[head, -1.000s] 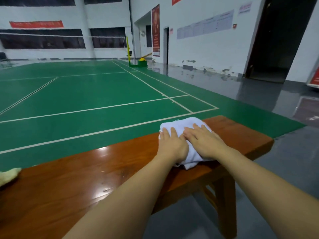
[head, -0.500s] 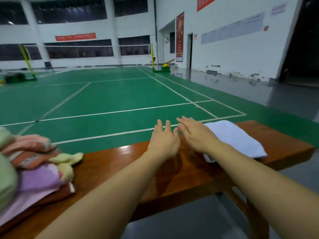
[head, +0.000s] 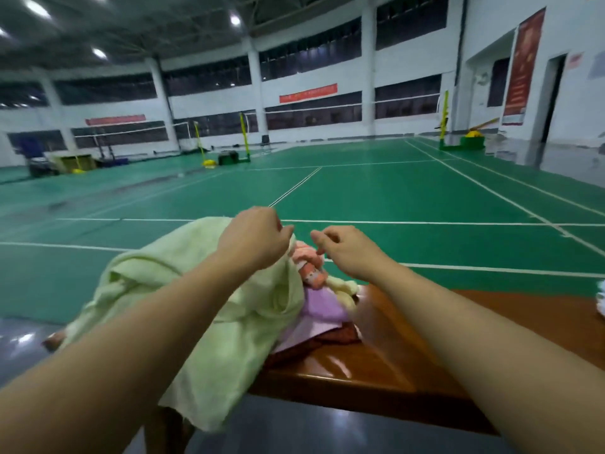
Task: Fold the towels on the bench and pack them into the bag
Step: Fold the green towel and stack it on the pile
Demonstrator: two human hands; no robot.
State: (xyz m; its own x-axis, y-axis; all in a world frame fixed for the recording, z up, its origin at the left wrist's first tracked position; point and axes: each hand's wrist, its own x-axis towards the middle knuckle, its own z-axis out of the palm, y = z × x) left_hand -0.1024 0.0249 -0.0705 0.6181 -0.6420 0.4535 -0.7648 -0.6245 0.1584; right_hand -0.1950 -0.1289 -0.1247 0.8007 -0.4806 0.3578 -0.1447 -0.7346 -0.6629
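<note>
An indoor badminton hall. Green court flooring point(head: 376, 191) with white boundary lines fills the middle of the frame. Nets on yellow posts point(head: 244, 137) stretch across the background. Red banners point(head: 307, 93) hang on white walls under dark high windows, and ceiling lamps point(head: 234, 19) glow at upper left. A wooden bench point(head: 425, 339) stands courtside at lower right.

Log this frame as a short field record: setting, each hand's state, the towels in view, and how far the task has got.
setting: indoor badminton hall, wooden bench in the foreground
left hand: closed on the light green towel, lifting it off the pile
right hand: fingers curled, beside the left, holding nothing visible
pile: purple towel, pink-orange striped towel, a pale yellow one, all unfolded
far right edge: sliver of white towel
bag: not in view
stage: picking up the next towel to fold
</note>
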